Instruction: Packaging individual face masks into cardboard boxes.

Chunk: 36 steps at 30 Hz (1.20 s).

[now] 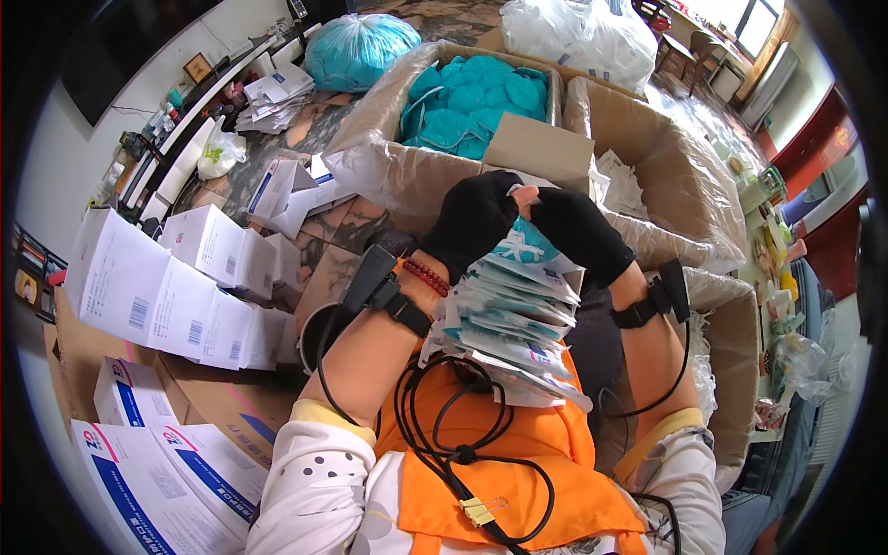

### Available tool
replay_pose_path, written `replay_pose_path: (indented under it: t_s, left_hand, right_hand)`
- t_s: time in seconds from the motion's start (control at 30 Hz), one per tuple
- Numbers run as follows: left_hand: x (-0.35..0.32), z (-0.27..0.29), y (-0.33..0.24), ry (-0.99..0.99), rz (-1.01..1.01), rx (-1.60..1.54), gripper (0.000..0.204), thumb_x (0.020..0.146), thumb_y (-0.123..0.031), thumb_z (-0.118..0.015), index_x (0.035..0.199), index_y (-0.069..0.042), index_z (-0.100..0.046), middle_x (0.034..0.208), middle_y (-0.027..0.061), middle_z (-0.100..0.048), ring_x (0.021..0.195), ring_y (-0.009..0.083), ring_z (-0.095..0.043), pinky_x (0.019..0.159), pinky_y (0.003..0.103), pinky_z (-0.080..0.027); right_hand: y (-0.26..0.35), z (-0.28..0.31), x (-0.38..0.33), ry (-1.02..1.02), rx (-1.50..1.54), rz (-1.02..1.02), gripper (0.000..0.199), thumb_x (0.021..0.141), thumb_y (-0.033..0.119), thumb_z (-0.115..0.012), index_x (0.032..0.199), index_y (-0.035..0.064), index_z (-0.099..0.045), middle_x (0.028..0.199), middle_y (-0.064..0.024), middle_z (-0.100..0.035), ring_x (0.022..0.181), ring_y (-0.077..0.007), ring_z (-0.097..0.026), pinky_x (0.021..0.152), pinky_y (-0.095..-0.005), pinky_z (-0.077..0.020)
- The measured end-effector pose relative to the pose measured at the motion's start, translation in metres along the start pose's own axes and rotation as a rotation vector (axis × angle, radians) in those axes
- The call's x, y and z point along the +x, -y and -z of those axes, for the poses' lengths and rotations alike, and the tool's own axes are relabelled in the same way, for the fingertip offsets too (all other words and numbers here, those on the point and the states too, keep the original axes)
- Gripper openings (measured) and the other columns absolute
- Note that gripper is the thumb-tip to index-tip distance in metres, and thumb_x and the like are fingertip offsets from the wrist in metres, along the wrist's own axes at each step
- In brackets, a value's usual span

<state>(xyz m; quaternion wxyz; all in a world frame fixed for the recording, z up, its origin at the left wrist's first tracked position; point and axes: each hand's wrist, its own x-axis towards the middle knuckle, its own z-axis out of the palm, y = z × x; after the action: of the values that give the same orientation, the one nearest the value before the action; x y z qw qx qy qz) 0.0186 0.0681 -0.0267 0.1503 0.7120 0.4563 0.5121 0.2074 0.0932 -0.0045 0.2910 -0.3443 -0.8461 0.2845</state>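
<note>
My left hand point(474, 222) and my right hand point(585, 233), both in black fingerless gloves, meet in front of me with fingers pinched close together. Just below the fingertips is a teal face mask point(525, 244) with white straps, seemingly in a clear packet; both hands appear to grip its upper edge, though the gloves hide much of it. Under it, a tall leaning stack of flat white-and-teal packets point(504, 324) rests against my orange apron point(536, 462). A small cardboard box point(538, 148) with a raised flap stands right behind my hands.
A lined carton point(356, 153) ahead holds loose teal masks point(476, 97). Another lined carton point(647, 120) stands to its right, with white packets inside. White printed boxes point(139, 287) crowd the left. Bulging bags, one teal-filled point(359, 51) and one white point(583, 42), lie farther back.
</note>
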Motion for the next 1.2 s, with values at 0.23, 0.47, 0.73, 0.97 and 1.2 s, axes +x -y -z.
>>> replay_pose_path:
  t_s: [0.23,0.47,0.73,0.97,1.2]
  left_hand:
    - [0.001,-0.01,-0.015,-0.034,0.22,0.025,0.03,0.096,-0.026,-0.058,0.082,-0.001,-0.068,0.073,0.0146,-0.067,0.069,0.0296,-0.066,0.064,0.037,-0.049]
    - [0.012,-0.025,0.041,0.005,0.489,0.213,0.048,0.097,-0.039,-0.046,0.079,-0.003,-0.071,0.08,0.0202,-0.068,0.079,0.0398,-0.066,0.071,0.047,-0.051]
    - [0.008,-0.017,0.126,-0.056,0.254,0.626,0.036,0.1,-0.03,-0.041,0.086,-0.007,-0.065,0.078,0.0168,-0.068,0.072,0.0356,-0.067,0.065,0.048,-0.051]
    - [0.016,0.024,0.062,-0.183,0.486,0.287,0.03,0.092,-0.032,-0.058,0.101,-0.005,-0.066,0.089,0.0196,-0.068,0.09,0.0371,-0.066,0.078,0.048,-0.05]
    - [0.016,0.034,0.011,-0.406,-0.131,0.34,0.032,0.08,-0.011,-0.072,0.11,-0.006,-0.061,0.113,0.0149,-0.064,0.106,0.0329,-0.061,0.089,0.04,-0.048]
  right_hand:
    - [0.017,-0.013,-0.004,-0.199,-0.558,0.182,0.014,0.085,0.021,-0.061,0.079,0.0085,-0.066,0.073,-0.0121,-0.064,0.071,-0.0307,-0.064,0.063,-0.0402,-0.0496]
    - [0.056,-0.035,-0.024,-0.156,-0.749,0.36,0.013,0.082,0.019,-0.065,0.074,0.0107,-0.06,0.067,-0.0077,-0.058,0.065,-0.0268,-0.06,0.06,-0.0383,-0.0469]
    - [0.095,-0.037,-0.05,-0.172,-0.72,0.416,0.009,0.083,0.019,-0.063,0.082,0.0113,-0.058,0.068,-0.006,-0.053,0.064,-0.0251,-0.058,0.058,-0.0393,-0.0442]
    - [0.053,-0.017,-0.037,-0.359,-0.722,0.258,0.009,0.083,0.017,-0.064,0.08,0.0115,-0.059,0.072,-0.0077,-0.056,0.069,-0.0267,-0.06,0.059,-0.0406,-0.0464]
    - [0.027,-0.067,-0.025,0.053,-0.761,0.234,0.005,0.085,0.014,-0.057,0.085,0.0091,-0.059,0.073,-0.0112,-0.061,0.069,-0.0282,-0.066,0.059,-0.039,-0.0516]
